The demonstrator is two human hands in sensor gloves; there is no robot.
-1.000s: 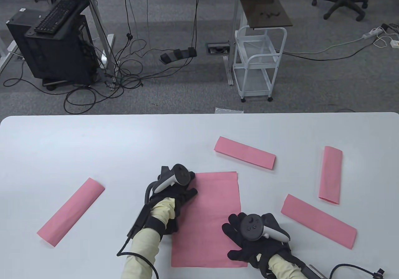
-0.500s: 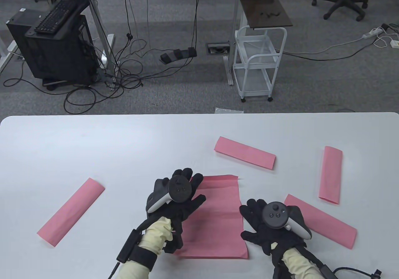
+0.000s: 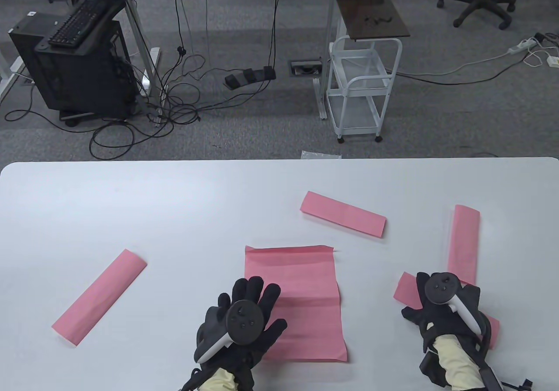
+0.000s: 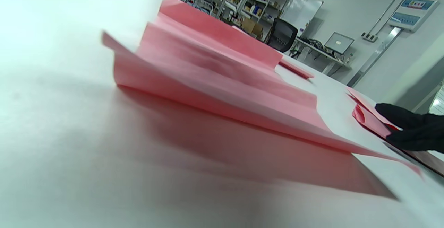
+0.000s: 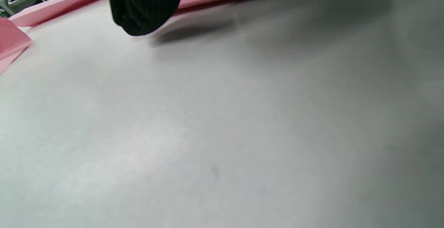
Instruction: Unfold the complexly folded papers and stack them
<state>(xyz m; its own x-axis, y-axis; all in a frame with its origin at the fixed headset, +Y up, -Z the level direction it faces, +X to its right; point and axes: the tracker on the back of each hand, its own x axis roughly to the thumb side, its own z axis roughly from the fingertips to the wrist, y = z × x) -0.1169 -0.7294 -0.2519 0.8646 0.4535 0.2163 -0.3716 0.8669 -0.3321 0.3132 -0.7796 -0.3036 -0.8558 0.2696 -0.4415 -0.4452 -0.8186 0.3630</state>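
**One sheet open, four still folded**

White counter [image 3: 131, 199] fills the near half of the table view, with grey office carpet, cables and a white cart [image 3: 362, 90] beyond it.

The left hand [image 3: 242, 321] lies flat with fingers spread on the lower left part of the opened pink sheet [image 3: 301, 286], pressing it down rather than gripping it. In the left wrist view that sheet does not lie fully flat; its creases rise off the counter. The right hand [image 3: 441, 308] rests on the nearest folded strip [image 3: 404, 288], well to the right of the open sheet. Whether its fingers have closed on the paper cannot be told, since the tracker hides them; the right wrist view shows only one dark fingertip beside a pink edge.

Further out lie three more folded strips: one upright strip [image 3: 464, 238] just behind the right hand, one slanted strip [image 3: 343, 213] beyond the open sheet, and one far-left strip [image 3: 98, 297] well apart from the rest.

By my reading, the job is at an early stage: one paper is unfolded as the base of the stack, and four remain to open and lay on it, the right-hand one likely next.
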